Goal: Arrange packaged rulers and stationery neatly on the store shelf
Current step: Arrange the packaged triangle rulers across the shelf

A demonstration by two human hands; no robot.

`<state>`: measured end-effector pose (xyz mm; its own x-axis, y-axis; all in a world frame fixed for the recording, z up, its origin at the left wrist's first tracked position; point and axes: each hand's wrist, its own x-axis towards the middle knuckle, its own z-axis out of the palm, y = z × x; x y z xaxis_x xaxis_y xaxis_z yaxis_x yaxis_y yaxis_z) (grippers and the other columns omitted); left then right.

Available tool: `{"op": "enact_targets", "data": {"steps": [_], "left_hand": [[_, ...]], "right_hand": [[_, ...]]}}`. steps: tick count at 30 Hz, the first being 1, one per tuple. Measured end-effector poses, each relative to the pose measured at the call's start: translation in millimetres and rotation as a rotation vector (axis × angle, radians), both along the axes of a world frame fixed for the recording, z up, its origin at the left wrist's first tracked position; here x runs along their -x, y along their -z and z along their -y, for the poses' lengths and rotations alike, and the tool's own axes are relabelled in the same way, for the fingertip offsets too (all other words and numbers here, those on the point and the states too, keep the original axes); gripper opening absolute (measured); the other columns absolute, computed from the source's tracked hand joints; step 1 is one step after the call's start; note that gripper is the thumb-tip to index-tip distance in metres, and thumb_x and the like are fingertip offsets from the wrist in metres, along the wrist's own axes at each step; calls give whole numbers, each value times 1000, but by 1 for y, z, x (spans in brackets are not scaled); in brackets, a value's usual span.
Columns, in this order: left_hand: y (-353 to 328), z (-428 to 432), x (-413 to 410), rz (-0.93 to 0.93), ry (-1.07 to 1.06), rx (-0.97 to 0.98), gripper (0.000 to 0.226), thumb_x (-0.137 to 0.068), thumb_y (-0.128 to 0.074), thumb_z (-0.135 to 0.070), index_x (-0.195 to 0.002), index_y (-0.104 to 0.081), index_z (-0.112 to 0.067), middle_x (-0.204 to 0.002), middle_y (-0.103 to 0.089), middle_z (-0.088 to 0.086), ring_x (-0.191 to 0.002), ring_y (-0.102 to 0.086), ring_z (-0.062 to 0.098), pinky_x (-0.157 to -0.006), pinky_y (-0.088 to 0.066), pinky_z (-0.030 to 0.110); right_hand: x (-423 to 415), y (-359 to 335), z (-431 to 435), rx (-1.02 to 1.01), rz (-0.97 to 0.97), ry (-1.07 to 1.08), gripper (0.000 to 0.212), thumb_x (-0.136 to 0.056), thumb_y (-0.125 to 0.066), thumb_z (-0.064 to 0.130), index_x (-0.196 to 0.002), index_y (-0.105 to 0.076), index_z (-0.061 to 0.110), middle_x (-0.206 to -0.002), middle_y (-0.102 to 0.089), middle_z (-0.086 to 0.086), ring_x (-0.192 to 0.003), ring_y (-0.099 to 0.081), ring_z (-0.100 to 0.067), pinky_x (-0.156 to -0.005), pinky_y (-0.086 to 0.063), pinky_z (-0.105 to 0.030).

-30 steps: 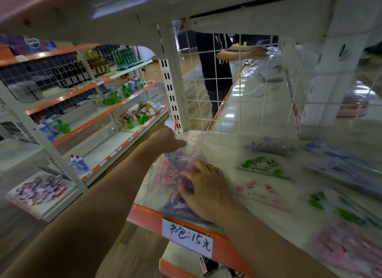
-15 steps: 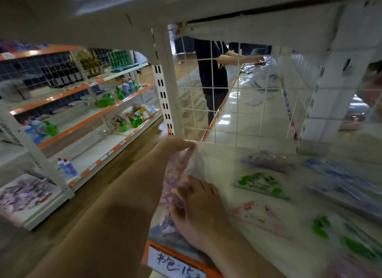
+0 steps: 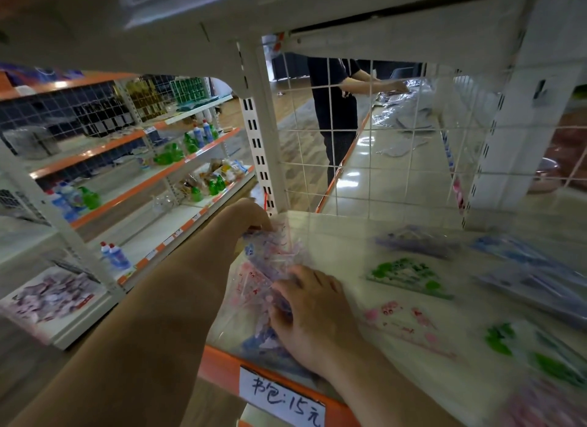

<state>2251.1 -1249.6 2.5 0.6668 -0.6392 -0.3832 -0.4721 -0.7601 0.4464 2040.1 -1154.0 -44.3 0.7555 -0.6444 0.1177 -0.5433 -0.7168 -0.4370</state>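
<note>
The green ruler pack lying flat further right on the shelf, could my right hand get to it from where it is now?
Probably yes. The green ruler pack lies flat with bare shelf between it and the right hand, though that hand presses on the pink-and-blue packets.

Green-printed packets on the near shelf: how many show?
2: one green packet mid-shelf, right of the right hand; another green packet toward the right edge. Blur there may hide more.
</note>
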Motion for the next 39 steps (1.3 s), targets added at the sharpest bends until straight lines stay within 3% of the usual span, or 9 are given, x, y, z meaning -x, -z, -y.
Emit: {"op": "enact_targets", "data": {"steps": [4, 9, 14, 18, 20, 23, 27, 31, 39], "left_hand": [[10, -1, 2, -123, 30, 30, 64, -86, -62, -50, -134, -46, -11, -111, -58, 10, -96, -58, 24, -73, -43, 30], [24, 5, 5, -138, 17, 84, 40, -83, -68, -45, -93, -52, -10, -76, -52, 4, -61, -50, 15, -51, -41, 25], [29, 0, -21, -217, -117, 129, 37, -77, -76, -34, -95, -57, -9, -86, -54, 8, -69, -52, 18, -67, -45, 28], [40, -4, -46, -342, -152, 309, 44, -64, -85, -22, -95, -66, 3, -97, -68, 21, -90, -68, 31, -91, -52, 47], [32, -14, -42, -423, -145, 378, 17, -79, -74, -13, -82, -64, 0, -84, -64, 18, -74, -65, 24, -80, -56, 38], [21, -28, -39, -555, -130, 384, 19, -94, -55, -9, -76, -61, -4, -63, -56, 7, -51, -52, 13, -48, -49, 22], [25, -35, -34, -420, -66, 463, 14, -89, -60, -9, -80, -66, 0, -75, -60, 16, -56, -54, 18, -52, -47, 27], [36, -31, -25, -252, -142, 663, 19, -88, -55, -4, -70, -62, -5, -66, -56, 10, -56, -53, 17, -54, -50, 27], [50, -27, -27, -51, -228, 876, 36, -98, -47, -21, -63, -44, -14, -58, -43, 1, -50, -38, 12, -47, -36, 25]], "right_hand": [[-3, 4, -2, 27, 32, 16, 67, -78, -4, 55, -122, -48, 31, -138, -39, 4, -126, -37, -18, -107, -31, -36], [0, 4, 0, 24, 38, 14, 36, -95, -38, 45, -124, -50, 28, -137, -39, 4, -123, -38, -18, -106, -29, -34], [0, 2, 0, 10, 44, 11, 37, -96, -36, 44, -127, -49, 28, -140, -36, 5, -126, -35, -17, -107, -26, -32], [0, 3, 0, 19, 66, 10, 36, -96, -37, 45, -126, -50, 29, -139, -38, 6, -124, -37, -16, -105, -28, -32], [0, 3, 1, 24, 71, 8, 36, -95, -38, 45, -125, -51, 29, -139, -39, 6, -124, -39, -17, -104, -29, -33], [-1, 5, 0, 39, 92, 19, 40, -92, -35, 46, -122, -55, 29, -135, -44, 4, -121, -43, -19, -100, -31, -34], [-2, 5, -1, 42, 98, 25, 58, -80, -17, 53, -117, -56, 31, -133, -45, 6, -119, -45, -17, -100, -32, -34], [2, 2, 1, -6, 78, 7, 35, -94, -41, 42, -125, -53, 31, -144, -36, 8, -129, -35, -15, -108, -24, -31], [2, 1, 0, -11, 80, 9, 40, -96, -41, 43, -135, -46, 34, -148, -30, 10, -134, -29, -12, -112, -18, -29]]}}
